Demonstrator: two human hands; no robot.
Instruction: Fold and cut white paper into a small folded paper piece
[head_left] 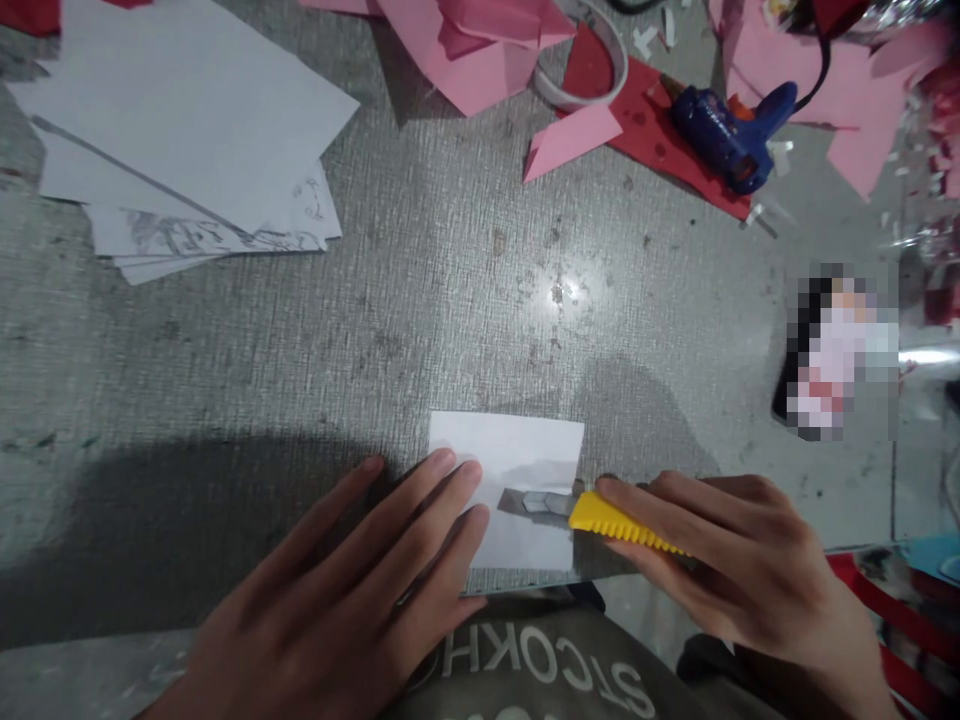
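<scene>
A small white piece of paper [517, 440] lies at the front edge of the table. My left hand [367, 570] rests with its fingers stretched out, several fingertips lying on the paper's left side. In my right hand [720, 550] is a yellow utility knife [619, 522], gripped along its ribbed handle. The knife's metal blade is out and points left over the paper, close to my left fingertips. Whether the blade touches the paper I cannot tell.
A stack of white paper sheets [195, 110] lies at the back left. Behind are pink paper [480, 60], a tape roll [619, 60], red paper [637, 100] and a blue glue gun [727, 135]. A blurred-out phone-like object [825, 360] lies at the right.
</scene>
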